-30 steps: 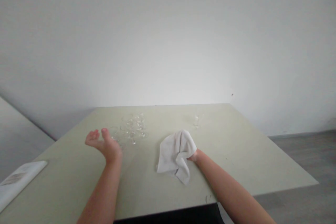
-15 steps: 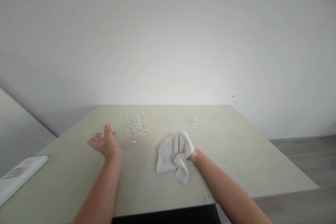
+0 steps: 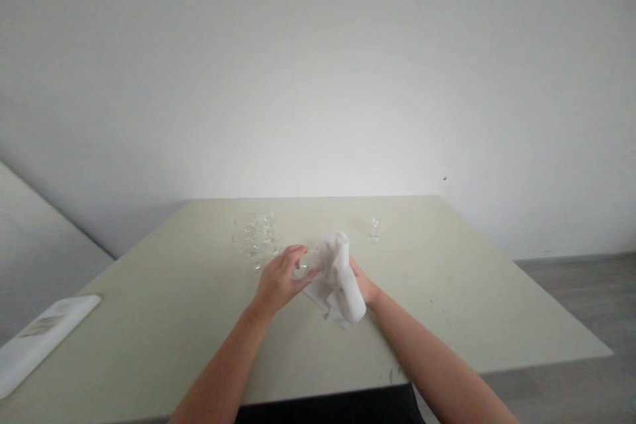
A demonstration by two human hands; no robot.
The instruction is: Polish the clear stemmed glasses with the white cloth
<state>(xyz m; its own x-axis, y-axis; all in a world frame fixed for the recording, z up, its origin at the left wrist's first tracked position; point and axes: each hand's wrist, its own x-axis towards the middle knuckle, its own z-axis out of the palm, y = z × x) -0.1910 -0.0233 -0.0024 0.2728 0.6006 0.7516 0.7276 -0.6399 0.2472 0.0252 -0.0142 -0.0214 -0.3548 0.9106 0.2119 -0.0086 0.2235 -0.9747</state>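
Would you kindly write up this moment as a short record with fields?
Left hand: fingers curled round a small clear glass, faint against the table
Right hand: clutching a white cloth that meets the glass
Glass cluster: several clear glasses standing together beyond the left hand
Lone glass: upright, apart from the rest, beyond the right hand
Table: pale greenish top
White packet: lying flat at the table's left edge
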